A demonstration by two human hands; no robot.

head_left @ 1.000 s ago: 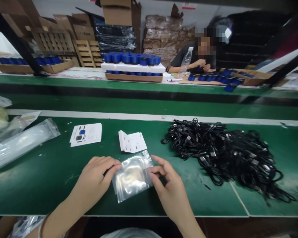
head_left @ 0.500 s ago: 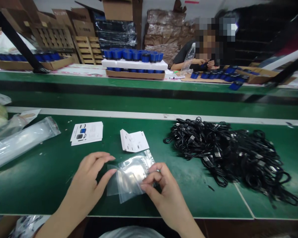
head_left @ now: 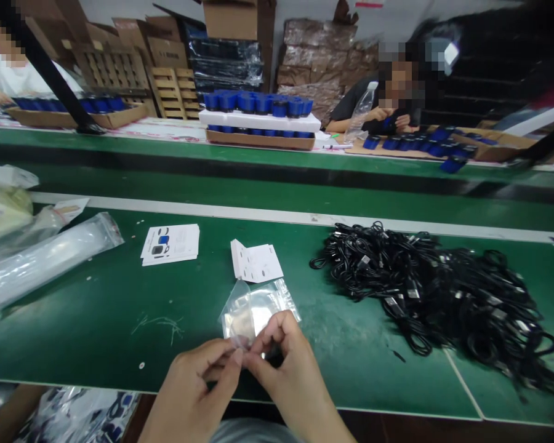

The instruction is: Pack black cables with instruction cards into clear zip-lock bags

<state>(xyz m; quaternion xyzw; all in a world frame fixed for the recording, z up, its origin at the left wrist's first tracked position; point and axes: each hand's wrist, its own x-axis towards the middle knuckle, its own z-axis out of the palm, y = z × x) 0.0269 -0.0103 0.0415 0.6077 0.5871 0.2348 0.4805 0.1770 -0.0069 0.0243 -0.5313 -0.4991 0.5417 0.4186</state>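
1. Clear zip bag (head_left: pixel 253 314) lies just above the near edge of the green table (head_left: pixel 96 326), partly lifted between both hands.
2. Left hand (head_left: pixel 191 391) and right hand (head_left: pixel 289 375) have moved in from either side of the bag and now meet at its lower edge.
3. On both hands, the fingers (head_left: pixel 228 360) are pressed together, pinching the plastic at one small spot. Handling now centres there, not across the whole bag.
4. Counted nearby: one stack of printed cards (head_left: pixel 170 244) and one folded white card (head_left: pixel 256 261), both beyond the bag, and one long plastic bag (head_left: pixel 46 264) to the left.
5. One heap of black cables (head_left: pixel 420 289) lies to the right, too tangled to count.
6. Across the line, one co-worker (head_left: pixel 351 109) sits behind one plastic bottle (head_left: pixel 362 111), near blue items (head_left: pixel 258 103) too many and too hidden to count.
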